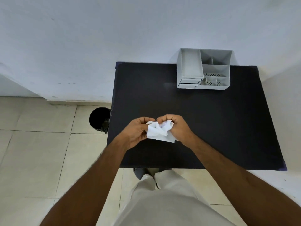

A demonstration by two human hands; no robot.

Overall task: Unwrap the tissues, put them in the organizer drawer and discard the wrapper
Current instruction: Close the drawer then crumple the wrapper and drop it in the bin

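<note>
A white tissue pack [158, 131] in a crinkled wrapper with faint print is held above the black table [211, 119], between both hands. My left hand [136, 132] grips its left side. My right hand [176, 128] pinches its top right part, fingers curled over the wrapper. The grey desk organizer [203, 69] stands at the table's far right edge against the wall, with two small shut drawers [189, 83] at its front left. Whether the wrapper is torn I cannot tell.
A black waste bin [99, 119] stands on the tiled floor just left of the table. A white wall runs behind the table. My legs in light trousers are at the table's near edge.
</note>
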